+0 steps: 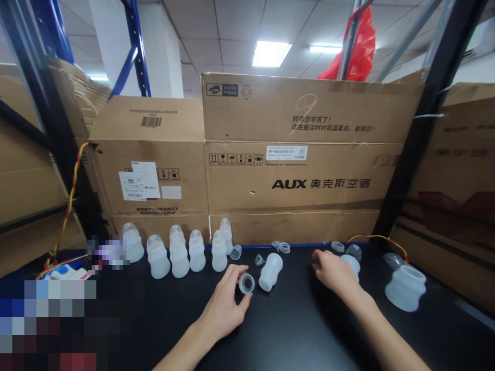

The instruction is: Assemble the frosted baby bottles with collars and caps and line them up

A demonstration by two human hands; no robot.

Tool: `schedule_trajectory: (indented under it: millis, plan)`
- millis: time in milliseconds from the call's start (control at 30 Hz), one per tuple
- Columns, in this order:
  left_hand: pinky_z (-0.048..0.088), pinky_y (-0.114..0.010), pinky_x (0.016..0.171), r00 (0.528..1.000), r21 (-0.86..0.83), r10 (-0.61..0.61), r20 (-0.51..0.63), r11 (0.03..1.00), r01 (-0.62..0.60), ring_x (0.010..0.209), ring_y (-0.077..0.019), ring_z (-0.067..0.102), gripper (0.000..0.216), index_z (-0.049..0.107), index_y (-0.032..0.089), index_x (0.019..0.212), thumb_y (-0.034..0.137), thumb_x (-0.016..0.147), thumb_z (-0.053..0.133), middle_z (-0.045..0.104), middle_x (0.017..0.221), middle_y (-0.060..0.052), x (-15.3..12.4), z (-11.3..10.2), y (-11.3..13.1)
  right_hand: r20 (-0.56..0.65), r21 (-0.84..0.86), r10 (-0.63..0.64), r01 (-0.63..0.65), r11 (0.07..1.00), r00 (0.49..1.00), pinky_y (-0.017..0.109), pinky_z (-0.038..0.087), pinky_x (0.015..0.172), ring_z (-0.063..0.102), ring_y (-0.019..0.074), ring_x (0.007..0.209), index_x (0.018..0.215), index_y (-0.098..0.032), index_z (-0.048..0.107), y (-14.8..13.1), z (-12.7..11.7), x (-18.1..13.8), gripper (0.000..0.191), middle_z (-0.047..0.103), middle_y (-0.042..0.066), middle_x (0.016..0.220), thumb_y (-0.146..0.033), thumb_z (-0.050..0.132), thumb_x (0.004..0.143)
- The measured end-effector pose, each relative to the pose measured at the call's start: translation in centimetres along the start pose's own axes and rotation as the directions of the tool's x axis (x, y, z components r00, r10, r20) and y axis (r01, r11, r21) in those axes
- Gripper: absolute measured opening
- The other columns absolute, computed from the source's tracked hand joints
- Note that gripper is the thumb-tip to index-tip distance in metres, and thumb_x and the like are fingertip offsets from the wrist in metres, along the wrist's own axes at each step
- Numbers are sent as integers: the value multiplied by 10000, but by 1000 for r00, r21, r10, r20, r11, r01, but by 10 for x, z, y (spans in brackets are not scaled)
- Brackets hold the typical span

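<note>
My left hand [225, 304] rests on the black table [294, 330] and pinches a clear plastic ring [246, 283] between thumb and fingers. Just right of it stands an open translucent bottle body [270, 271] with a small clear nipple piece [259, 259] behind it. My right hand [333, 271] reaches to the right, its fingers curled against another translucent bottle [351, 264]; whether it grips that bottle I cannot tell. A clear dome cap [353, 251] lies just behind that bottle.
Several capped translucent bottles [180, 253] stand in a row at the back left. Loose rings [283, 247] and a cap [235, 252] lie near the cardboard boxes [297, 159] walling the table's far side. A wide translucent bottle [406, 287] stands at the right. Black rack posts [421, 123] flank the boxes.
</note>
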State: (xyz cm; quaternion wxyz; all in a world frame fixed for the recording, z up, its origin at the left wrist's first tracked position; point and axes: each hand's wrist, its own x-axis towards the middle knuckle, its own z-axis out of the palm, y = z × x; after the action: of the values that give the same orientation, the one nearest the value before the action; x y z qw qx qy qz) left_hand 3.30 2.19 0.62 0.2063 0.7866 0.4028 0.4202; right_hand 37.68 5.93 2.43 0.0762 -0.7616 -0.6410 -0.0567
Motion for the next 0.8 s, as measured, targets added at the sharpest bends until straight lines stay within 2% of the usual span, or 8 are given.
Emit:
schedule_trajectory:
  millis: [67, 133, 233, 400, 500, 567, 667, 800]
  plan:
    - [591, -365, 943, 1000, 5, 9, -2, 1000, -9, 1031, -219, 701, 480, 586, 274, 1305, 140, 844, 612, 607, 1214, -74, -1, 1, -1, 0, -5, 28, -28, 1000, 1000, 431, 414, 844, 656, 374, 1101, 1090, -209, 726, 1, 0, -1, 281, 707, 175, 1184, -165, 622, 833]
    - [610, -344, 894, 1000, 18, 3, -3, 1000, -3, 978, -206, 712, 418, 621, 267, 1249, 146, 849, 602, 590, 1185, -72, -2, 2, -1, 26, 11, 49, -50, 999, 998, 445, 427, 834, 679, 398, 1072, 1033, -194, 740, 3, 0, -4, 274, 730, 185, 1117, -122, 638, 789]
    - [600, -351, 945, 999, -12, 5, -37, 1000, -6, 1002, -201, 706, 325, 621, 263, 1187, 177, 874, 616, 609, 1169, -63, -1, 1, -1, 89, 106, 22, -31, 994, 996, 367, 455, 733, 737, 339, 920, 1004, -165, 744, 4, 0, -6, 298, 760, 173, 984, -51, 596, 773]
    - [581, -384, 1002, 996, -142, -44, -78, 989, 33, 1062, -207, 711, 237, 567, 258, 1151, 316, 936, 650, 704, 1132, -55, 3, 0, -1, 127, 342, -155, 103, 934, 980, 245, 484, 713, 733, 191, 858, 1096, -186, 729, -8, -5, -6, 462, 775, 60, 936, 29, 497, 760]
    - [577, -388, 985, 995, -157, -52, -81, 987, 38, 1049, -208, 726, 201, 573, 258, 1133, 331, 955, 630, 734, 1150, -59, 2, 0, -1, 132, 433, -229, 152, 888, 964, 193, 491, 666, 722, 135, 791, 1148, -183, 717, -14, -8, -7, 605, 770, 25, 961, 80, 419, 691]
    - [577, -383, 960, 996, -144, -36, -81, 989, 24, 1012, -214, 738, 136, 585, 252, 1030, 323, 936, 653, 757, 1115, -55, 2, -1, 0, 107, 451, -254, 180, 874, 961, 194, 499, 709, 712, 140, 839, 1143, -181, 725, -14, -8, -7, 643, 755, 36, 1023, 90, 418, 647]
    - [575, -369, 921, 996, -130, -35, -87, 991, 23, 992, -230, 740, 169, 545, 243, 849, 311, 895, 692, 779, 1039, -48, 2, -2, 3, 51, 434, -249, 203, 877, 967, 234, 489, 814, 683, 186, 921, 1008, -163, 764, -8, -2, -3, 570, 720, 74, 1022, 98, 461, 603]
    - [558, -349, 872, 996, -164, -73, -46, 984, 65, 922, -224, 728, 250, 528, 229, 753, 352, 901, 687, 780, 951, -43, 4, -2, 8, -11, 430, -193, 179, 885, 981, 274, 464, 795, 658, 219, 895, 857, -180, 767, 5, 7, 4, 404, 691, 79, 945, 60, 543, 621]
